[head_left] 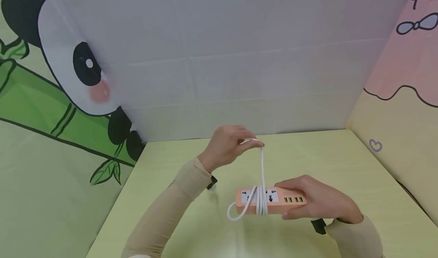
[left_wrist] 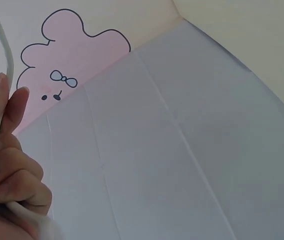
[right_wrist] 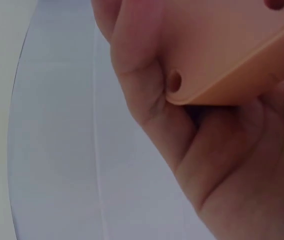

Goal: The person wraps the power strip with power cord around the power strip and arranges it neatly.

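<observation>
An orange power strip (head_left: 278, 208) with white socket panels and several USB ports is gripped at its right end by my right hand (head_left: 323, 199). In the right wrist view the fingers curl around the orange casing (right_wrist: 222, 55). Its white cable (head_left: 262, 166) is wound in several turns around the middle of the strip, and a loose loop sticks out at the left end. Above the strip, my left hand (head_left: 227, 145) pinches the cable between thumb and finger, drawing it upright. More of the cable (left_wrist: 4, 50) shows in the left wrist view, passing between thumb and fingertips, the other fingers curled.
Beneath both hands spreads a pale yellow table (head_left: 164, 163). A grey-white wall (head_left: 239, 71) stands behind it, with a panda-printed panel (head_left: 61, 60) at left and a pink-and-cream panel (head_left: 403, 117) at right. A small dark object (head_left: 212, 182) sits by the left cuff.
</observation>
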The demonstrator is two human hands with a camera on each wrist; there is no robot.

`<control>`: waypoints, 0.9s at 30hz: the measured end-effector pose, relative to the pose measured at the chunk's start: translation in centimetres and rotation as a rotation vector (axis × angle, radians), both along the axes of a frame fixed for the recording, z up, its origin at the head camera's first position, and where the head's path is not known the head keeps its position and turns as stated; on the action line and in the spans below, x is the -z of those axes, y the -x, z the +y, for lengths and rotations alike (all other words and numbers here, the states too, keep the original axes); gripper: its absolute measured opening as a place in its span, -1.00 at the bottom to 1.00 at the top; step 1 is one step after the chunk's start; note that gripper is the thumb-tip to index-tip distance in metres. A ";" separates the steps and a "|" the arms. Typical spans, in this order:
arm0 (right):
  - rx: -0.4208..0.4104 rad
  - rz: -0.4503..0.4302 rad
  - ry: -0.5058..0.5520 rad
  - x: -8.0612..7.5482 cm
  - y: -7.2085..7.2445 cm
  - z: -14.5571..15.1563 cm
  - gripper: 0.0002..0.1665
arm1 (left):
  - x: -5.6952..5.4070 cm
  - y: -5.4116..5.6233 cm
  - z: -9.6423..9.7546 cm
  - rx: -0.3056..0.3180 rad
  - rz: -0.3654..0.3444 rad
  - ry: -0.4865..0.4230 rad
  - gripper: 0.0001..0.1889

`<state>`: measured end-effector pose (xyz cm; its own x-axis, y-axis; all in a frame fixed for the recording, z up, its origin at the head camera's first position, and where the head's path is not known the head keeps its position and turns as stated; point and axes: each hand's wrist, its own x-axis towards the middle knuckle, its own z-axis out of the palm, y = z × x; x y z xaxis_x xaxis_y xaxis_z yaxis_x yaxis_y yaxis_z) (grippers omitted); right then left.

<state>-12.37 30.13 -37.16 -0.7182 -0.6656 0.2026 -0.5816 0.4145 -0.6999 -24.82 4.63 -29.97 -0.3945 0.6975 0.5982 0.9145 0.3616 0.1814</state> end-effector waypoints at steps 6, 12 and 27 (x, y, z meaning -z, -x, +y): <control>-0.044 0.064 0.009 -0.2 -0.1 -0.3 -0.63 | 0.8 0.4 0.6 -0.022 -0.101 0.067 -0.85; -0.036 0.072 0.024 -0.5 -0.3 -0.1 -0.62 | 1.5 0.8 0.6 -0.052 -0.208 0.121 -0.84; 0.032 0.056 0.011 -0.8 -0.5 0.2 -0.53 | 3.9 2.1 0.1 -0.087 -0.475 0.222 -0.76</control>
<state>-11.85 30.34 -36.37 -0.7263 -0.6404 0.2498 -0.6066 0.4261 -0.6712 -26.95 4.75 -33.89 -0.6481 0.7396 0.1816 0.7152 0.5092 0.4787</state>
